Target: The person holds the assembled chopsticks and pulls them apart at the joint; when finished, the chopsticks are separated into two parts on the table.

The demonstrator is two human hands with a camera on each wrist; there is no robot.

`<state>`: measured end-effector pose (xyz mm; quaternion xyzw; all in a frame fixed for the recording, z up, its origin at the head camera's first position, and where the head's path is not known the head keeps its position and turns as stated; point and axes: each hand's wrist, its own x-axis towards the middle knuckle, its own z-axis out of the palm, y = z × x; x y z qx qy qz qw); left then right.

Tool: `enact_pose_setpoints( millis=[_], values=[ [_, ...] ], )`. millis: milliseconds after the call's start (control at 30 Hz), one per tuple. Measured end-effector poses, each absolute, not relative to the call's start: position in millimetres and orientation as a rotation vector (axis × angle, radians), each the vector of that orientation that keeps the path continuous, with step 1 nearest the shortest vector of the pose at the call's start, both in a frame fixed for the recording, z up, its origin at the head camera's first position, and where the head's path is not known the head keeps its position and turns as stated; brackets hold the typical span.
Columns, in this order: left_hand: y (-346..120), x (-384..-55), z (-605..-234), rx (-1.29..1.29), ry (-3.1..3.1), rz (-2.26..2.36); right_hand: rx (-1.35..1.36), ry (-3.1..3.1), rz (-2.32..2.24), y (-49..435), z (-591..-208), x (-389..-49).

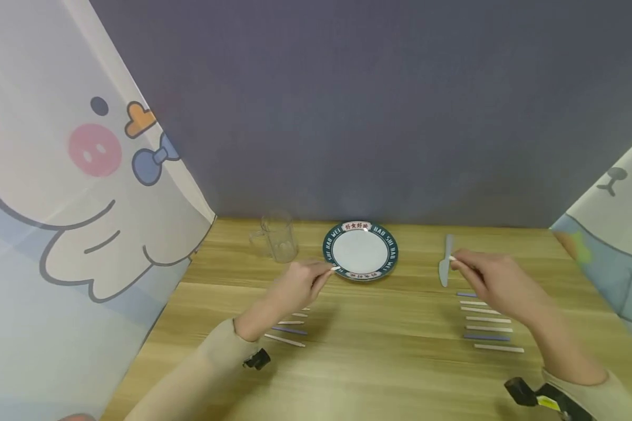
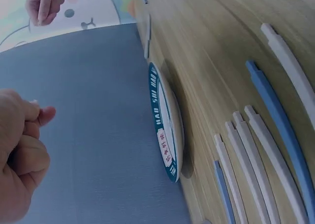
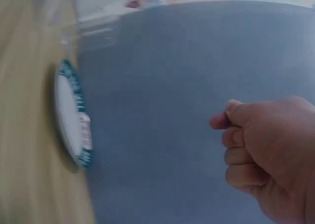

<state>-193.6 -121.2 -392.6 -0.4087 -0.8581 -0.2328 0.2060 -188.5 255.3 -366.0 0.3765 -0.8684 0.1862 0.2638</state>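
Note:
My left hand [image 1: 297,285] pinches a small white piece [image 1: 336,268] between thumb and forefinger, by the near left rim of a plate with a dark green patterned edge [image 1: 392,255]. In the right half of the head view, my right hand [image 1: 500,283] pinches another small white piece [image 1: 452,258], above a pale blue-grey knife [image 1: 445,266]. Most of each piece is hidden by the fingers, so its full shape cannot be seen. White sticks [image 1: 499,348] and blue sticks [image 1: 487,337] lie in a row below the right hand. Similar sticks [image 1: 285,340] lie partly behind the left wrist.
A clear cup with a handle [image 1: 281,242] stands left of the plate near the table's back edge. A dark grey panel [image 1: 379,117] rises behind the wooden table [image 1: 379,362]. Cartoon-printed sheets [image 1: 137,245] flank both sides.

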Motion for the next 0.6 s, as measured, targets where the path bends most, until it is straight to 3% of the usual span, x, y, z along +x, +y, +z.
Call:
enact_pose_setpoints(
  millis=[600],
  values=[
    [-179, -176, -417, -1.142, -2.616, -0.711, 1.098, -2.495, 0.521, 320, -397, -162]
  ],
)
